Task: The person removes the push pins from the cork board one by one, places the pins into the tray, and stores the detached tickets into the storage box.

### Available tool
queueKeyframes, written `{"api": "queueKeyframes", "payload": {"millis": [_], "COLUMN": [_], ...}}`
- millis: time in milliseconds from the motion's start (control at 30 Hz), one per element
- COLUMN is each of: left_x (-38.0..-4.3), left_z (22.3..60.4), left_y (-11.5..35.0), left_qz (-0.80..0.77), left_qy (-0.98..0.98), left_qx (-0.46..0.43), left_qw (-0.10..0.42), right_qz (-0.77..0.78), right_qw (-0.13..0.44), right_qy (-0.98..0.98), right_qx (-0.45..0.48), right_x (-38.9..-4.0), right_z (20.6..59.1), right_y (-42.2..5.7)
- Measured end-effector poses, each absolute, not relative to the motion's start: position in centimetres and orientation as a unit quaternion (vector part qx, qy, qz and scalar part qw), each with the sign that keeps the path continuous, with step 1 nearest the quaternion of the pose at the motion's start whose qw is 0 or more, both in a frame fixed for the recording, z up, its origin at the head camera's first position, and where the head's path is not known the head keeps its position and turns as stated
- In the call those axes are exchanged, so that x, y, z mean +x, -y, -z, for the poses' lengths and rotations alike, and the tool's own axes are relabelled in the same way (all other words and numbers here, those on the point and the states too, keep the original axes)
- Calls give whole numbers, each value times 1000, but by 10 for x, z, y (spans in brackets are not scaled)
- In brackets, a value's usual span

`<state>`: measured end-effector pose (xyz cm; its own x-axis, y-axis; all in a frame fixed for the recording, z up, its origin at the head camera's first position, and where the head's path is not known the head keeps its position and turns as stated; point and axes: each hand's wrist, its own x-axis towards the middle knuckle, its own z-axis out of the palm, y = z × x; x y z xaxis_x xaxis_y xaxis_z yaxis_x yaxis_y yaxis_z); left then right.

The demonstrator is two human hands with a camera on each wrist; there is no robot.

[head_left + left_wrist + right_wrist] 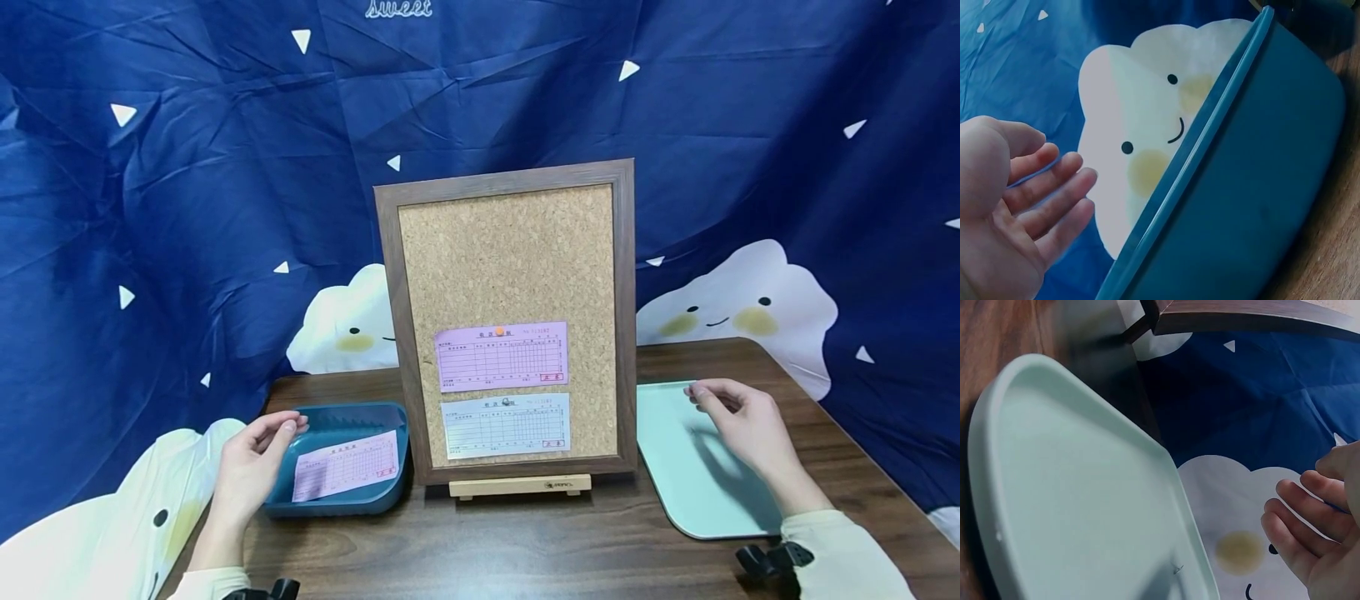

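My left hand (255,462) hovers over the left side of a dark blue bin (401,492), fingers loosely bent and holding nothing. A pink receipt slip (345,467) lies in that bin. Above a mint-green tray (667,467) is my right hand (746,417), its fingers relaxed with nothing between them. In the right wrist view, a tiny clear or metallic thing (1177,570) lies on the tray. Between the hands stands a framed corkboard (517,258). It bears a pink-purple slip (480,362) under an orange pushpin (499,332) and, below it, a pale blue slip (487,429) under a grey pin (506,402).
A small wooden stand (519,486) props the board up on the dark wood table (525,550). Behind everything hangs a blue curtain (225,208) with white clouds and triangles. Dark wrist cameras show at both sleeves.
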<state>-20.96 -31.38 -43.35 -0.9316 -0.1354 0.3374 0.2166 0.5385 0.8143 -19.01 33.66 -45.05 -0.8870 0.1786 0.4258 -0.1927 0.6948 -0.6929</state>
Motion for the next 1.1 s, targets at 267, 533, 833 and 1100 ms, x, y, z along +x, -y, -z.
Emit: {"api": "queueKeyframes", "payload": {"millis": [267,533,833,1100], "left_x": [-209,-209,-210,-211], "left_z": [430,424,424,423], "left_y": [307,300,296,291], "left_qz": [473,484,504,515], "left_qy": [861,856,843,833], "left_qx": [-24,-30,-38,-52], "left_qw": [186,180,184,193], "right_qz": [-408,-419,-444,-447], "right_qw": [257,264,266,273], "right_qy": [876,868,855,851], "right_qx": [19,29,41,48], "right_x": [-188,-187,-187,-187], "right_z": [444,440,436,429], "right_y": [-333,-329,-324,-320]}}
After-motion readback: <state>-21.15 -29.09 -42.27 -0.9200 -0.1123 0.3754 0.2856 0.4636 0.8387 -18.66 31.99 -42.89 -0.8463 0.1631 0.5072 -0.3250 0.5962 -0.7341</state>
